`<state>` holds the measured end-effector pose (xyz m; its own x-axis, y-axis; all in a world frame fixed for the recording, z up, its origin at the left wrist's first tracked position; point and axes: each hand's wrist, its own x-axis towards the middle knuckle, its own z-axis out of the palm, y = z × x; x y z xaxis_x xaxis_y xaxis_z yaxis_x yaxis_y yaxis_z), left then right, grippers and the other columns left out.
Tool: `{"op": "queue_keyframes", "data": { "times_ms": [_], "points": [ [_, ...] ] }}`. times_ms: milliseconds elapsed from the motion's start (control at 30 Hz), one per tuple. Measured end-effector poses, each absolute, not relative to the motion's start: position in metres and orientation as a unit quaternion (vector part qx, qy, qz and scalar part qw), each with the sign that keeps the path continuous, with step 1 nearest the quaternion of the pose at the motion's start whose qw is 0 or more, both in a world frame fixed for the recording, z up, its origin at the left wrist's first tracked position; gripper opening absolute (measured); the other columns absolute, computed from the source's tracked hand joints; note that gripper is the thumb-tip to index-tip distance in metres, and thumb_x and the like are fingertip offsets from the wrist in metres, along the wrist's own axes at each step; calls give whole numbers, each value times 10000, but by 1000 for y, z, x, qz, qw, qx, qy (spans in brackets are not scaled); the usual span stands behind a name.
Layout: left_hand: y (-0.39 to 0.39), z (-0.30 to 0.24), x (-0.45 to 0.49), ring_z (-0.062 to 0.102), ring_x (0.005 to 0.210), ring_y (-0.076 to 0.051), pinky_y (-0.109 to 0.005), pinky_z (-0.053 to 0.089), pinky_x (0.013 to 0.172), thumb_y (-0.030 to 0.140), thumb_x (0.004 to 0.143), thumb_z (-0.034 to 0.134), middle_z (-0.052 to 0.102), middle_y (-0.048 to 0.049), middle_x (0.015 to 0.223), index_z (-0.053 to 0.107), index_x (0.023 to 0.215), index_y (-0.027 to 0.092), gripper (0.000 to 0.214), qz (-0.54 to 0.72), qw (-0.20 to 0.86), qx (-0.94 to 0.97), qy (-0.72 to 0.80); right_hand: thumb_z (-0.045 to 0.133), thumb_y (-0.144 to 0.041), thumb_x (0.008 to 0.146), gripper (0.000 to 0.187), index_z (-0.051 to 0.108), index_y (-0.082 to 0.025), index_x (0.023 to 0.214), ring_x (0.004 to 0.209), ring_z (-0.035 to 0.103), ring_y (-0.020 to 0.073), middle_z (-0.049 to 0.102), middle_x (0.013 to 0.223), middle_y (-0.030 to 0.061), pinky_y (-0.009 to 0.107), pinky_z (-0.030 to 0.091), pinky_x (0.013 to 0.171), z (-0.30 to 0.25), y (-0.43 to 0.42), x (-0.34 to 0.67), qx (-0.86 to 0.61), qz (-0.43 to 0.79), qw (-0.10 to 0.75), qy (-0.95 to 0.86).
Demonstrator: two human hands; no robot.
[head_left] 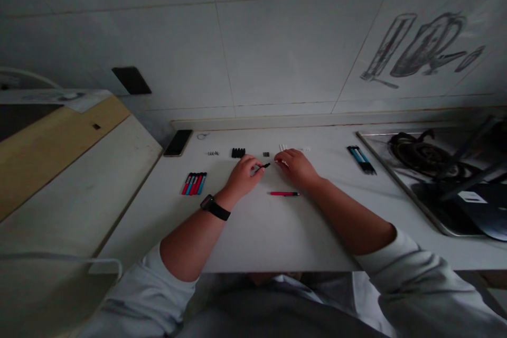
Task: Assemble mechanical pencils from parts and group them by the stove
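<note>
The left hand (246,171), with a black-banded watch (215,207) on its wrist, has thumb and fingertips pinching a slender black plastic part (266,165) just above the white counter (253,243); the part's end juts out toward the other hand. The right hand (296,167) faces it just across a narrow gap, its fingers bent inward and close to the thumb; whether that grip is pinching anything is too small to tell.

With so short a hold, the slender part could twist or slip if the fingertips press unevenly or the other hand pushes it off line. The thin white pieces (282,147) lie just behind the right hand, so a careless lift of the knuckles might scatter them, and pale on pale they would be hard to find. The red pen (284,194) lies near the right wrist and may roll if the forearm drops or swings. The left hand's knuckles are close to the row of short black cylinders (238,152) and could knock it out of order; the small silvery coiled pieces (213,153) beyond look light enough to skitter at a bump. The small dark blocks (266,154), just behind the held part, risk a nudge too.
</note>
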<state>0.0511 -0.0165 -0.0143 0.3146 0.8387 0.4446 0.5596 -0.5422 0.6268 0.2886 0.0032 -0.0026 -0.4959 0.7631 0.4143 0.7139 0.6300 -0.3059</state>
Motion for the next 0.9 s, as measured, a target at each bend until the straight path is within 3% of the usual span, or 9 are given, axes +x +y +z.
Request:
{"op": "queue_keyframes", "data": {
  "times_ms": [200, 333, 467, 900],
  "points": [
    [-18, -13, 52, 629, 1001, -195, -349, 519, 897, 191, 943, 662, 631, -53, 1012, 674, 941, 195, 13, 392, 179, 796, 426, 528, -237, 1007, 183, 708, -231, 1041, 976, 665, 248, 732, 1012, 94, 401, 520, 920, 0, -14, 289, -431, 107, 393, -805],
    [-19, -12, 53, 630, 1018, -203, -362, 525, 918, 201, 950, 655, 634, -58, 1008, 677, 951, 201, 22, 394, 179, 799, 418, 604, -327, 957, 104, 662, -245, 981, 912, 706, 212, 738, 960, 53, 379, 558, 894, -7, -14, 282, -438, 228, 455, -741],
    [-21, -10, 53, 631, 1016, -200, -348, 540, 895, 197, 948, 656, 640, -69, 1045, 685, 975, 199, 40, 395, 193, 796, 416, 653, -410, 913, 176, 654, -237, 951, 880, 710, 194, 733, 940, 46, 361, 578, 853, -13, -9, 280, -427, 341, 474, -690],
    [-21, -10, 53, 627, 942, -178, -315, 549, 810, 192, 953, 665, 639, -69, 1056, 691, 984, 189, 41, 406, 190, 797, 404, 726, -441, 825, 250, 677, -218, 926, 807, 653, 165, 707, 881, 28, 312, 519, 786, -11, -10, 275, -421, 423, 478, -644]
  ]
}}
